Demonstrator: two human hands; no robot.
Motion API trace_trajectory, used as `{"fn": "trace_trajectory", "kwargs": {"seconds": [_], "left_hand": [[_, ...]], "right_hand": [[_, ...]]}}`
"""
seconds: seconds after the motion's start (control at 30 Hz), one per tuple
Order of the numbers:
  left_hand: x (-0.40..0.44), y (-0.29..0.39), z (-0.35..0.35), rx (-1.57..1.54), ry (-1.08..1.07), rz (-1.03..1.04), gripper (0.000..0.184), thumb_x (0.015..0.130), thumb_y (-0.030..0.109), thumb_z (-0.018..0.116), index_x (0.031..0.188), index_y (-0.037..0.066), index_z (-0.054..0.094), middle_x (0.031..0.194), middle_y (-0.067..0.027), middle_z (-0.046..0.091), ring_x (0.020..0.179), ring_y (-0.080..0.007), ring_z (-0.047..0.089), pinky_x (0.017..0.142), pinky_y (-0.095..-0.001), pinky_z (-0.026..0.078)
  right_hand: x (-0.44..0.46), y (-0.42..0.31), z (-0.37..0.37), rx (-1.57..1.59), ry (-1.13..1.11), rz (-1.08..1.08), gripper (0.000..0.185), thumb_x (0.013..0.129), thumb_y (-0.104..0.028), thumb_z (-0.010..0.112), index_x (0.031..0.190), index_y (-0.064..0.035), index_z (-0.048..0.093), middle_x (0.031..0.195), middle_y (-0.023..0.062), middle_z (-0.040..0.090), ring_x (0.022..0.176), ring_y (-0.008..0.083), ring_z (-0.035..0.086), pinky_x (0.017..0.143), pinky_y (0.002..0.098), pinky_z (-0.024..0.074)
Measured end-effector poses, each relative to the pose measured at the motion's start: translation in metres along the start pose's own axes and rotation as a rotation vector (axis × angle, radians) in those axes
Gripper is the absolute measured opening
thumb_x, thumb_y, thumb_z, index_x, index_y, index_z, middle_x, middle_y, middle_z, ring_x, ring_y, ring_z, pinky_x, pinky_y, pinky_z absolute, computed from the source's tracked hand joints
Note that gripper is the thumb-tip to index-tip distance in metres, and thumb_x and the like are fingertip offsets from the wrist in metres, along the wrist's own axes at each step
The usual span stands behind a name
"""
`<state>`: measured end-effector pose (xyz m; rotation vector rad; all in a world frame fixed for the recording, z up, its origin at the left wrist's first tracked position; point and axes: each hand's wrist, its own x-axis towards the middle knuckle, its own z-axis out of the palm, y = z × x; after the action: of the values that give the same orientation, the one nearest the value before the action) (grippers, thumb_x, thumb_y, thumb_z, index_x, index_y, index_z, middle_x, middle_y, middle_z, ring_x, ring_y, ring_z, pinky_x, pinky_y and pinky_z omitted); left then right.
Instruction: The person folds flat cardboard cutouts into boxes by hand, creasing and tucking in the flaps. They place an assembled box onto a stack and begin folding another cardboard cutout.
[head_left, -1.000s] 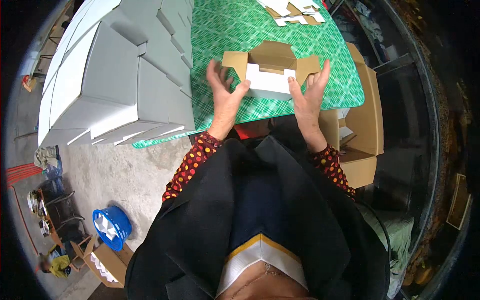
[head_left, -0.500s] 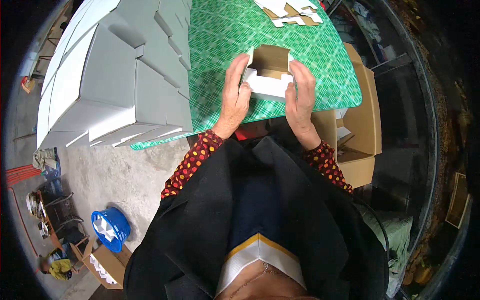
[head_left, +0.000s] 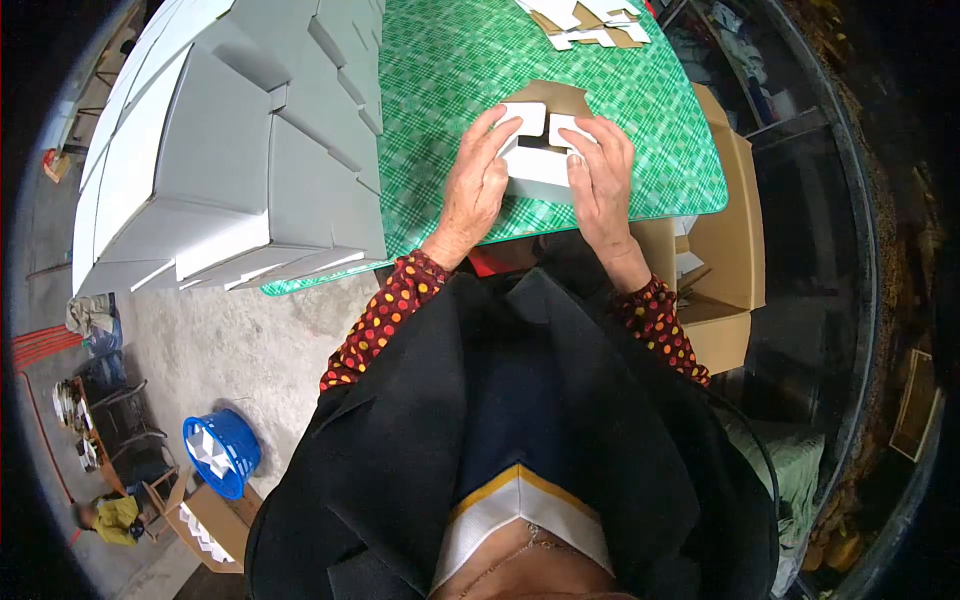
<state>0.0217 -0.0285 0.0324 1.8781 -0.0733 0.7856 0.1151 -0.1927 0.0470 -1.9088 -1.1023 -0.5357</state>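
Observation:
A small white box (head_left: 541, 172) with a brown inside lies near the front edge of the green checked table (head_left: 440, 60). Its two side flaps are folded inward over the opening, with a dark gap between them, and the brown far flap stands up behind. My left hand (head_left: 474, 188) grips the left side, fingers on the left flap and thumb at the near wall. On the right side, my right hand (head_left: 601, 182) holds the box the same way, fingertips on the right flap.
Large stacked white boxes (head_left: 215, 150) fill the table's left side. Flat cardboard pieces (head_left: 590, 22) lie at the far edge. An open carton (head_left: 735, 220) stands at the right. On the floor are a blue basket (head_left: 232, 440) and another carton (head_left: 225, 515); a person (head_left: 112, 518) is at lower left.
The side flaps, spread outward a second ago and then upright, are now folded inward. Both hands have closed in around the box, their fingers moving over the flaps.

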Motion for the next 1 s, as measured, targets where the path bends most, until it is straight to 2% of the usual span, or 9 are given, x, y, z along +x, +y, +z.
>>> {"fn": "trace_trajectory", "kwargs": {"seconds": [0.17,0.37,0.53,0.67,0.7,0.83,1.0], "left_hand": [[-0.001,0.001,-0.001,0.016,-0.021,-0.004,0.042,0.098,0.011,0.044,0.137,0.005,0.058,0.154,-0.0165,0.042,0.139,-0.0325,0.041,0.117,-0.0407,0.034],[-0.002,0.001,-0.001,0.027,-0.028,-0.021,0.040,0.102,0.017,0.044,0.137,0.005,0.059,0.156,-0.0162,0.040,0.141,-0.0333,0.040,0.118,-0.0420,0.031],[-0.002,-0.003,-0.002,0.042,-0.041,-0.013,0.042,0.102,0.019,0.044,0.139,0.004,0.056,0.157,-0.0173,0.038,0.142,-0.0338,0.038,0.118,-0.0426,0.030],[-0.002,-0.005,-0.001,-0.012,-0.013,-0.035,0.043,0.101,0.019,0.045,0.141,0.003,0.052,0.159,-0.0188,0.036,0.144,-0.0340,0.036,0.119,-0.0434,0.029],[-0.002,-0.005,-0.001,-0.012,-0.012,-0.036,0.043,0.101,0.019,0.045,0.141,0.003,0.052,0.159,-0.0188,0.036,0.144,-0.0340,0.036,0.119,-0.0434,0.029],[-0.003,-0.007,-0.001,-0.021,-0.017,-0.038,0.045,0.101,0.018,0.046,0.143,0.003,0.047,0.159,-0.0198,0.035,0.145,-0.0344,0.035,0.120,-0.0438,0.028],[-0.004,-0.005,0.004,-0.144,0.057,-0.114,0.046,0.100,0.018,0.045,0.143,0.003,0.046,0.159,-0.0194,0.035,0.146,-0.0344,0.034,0.121,-0.0441,0.027]], "right_hand": [[0.012,0.005,-0.014,0.105,-0.159,0.175,0.036,0.089,-0.005,0.060,0.124,-0.0072,0.063,0.129,0.0101,0.058,0.126,0.0293,0.048,0.109,0.0427,0.0380],[0.033,-0.002,-0.006,0.014,-0.068,0.239,0.036,0.086,0.001,0.062,0.120,-0.0078,0.064,0.130,0.0095,0.059,0.128,0.0294,0.047,0.108,0.0408,0.0405],[0.040,-0.011,0.001,0.210,0.155,0.223,0.031,0.086,0.001,0.064,0.117,-0.0047,0.065,0.127,0.0091,0.064,0.121,0.0295,0.054,0.101,0.0391,0.0460],[0.033,0.001,-0.008,0.235,-0.124,0.213,0.031,0.085,-0.003,0.067,0.116,-0.0028,0.066,0.124,0.0112,0.066,0.119,0.0292,0.058,0.100,0.0375,0.0486],[0.032,0.003,-0.009,0.236,-0.125,0.212,0.031,0.085,-0.003,0.067,0.116,-0.0028,0.066,0.124,0.0112,0.066,0.119,0.0292,0.058,0.100,0.0375,0.0486],[0.031,0.014,-0.007,0.074,-0.167,-0.080,0.032,0.084,-0.011,0.073,0.115,-0.0033,0.065,0.120,0.0137,0.068,0.113,0.0298,0.063,0.100,0.0391,0.0494],[0.031,0.000,-0.008,0.053,-0.150,-0.072,0.031,0.086,-0.017,0.074,0.114,-0.0065,0.067,0.119,0.0113,0.067,0.112,0.0290,0.061,0.099,0.0384,0.0489]]}}
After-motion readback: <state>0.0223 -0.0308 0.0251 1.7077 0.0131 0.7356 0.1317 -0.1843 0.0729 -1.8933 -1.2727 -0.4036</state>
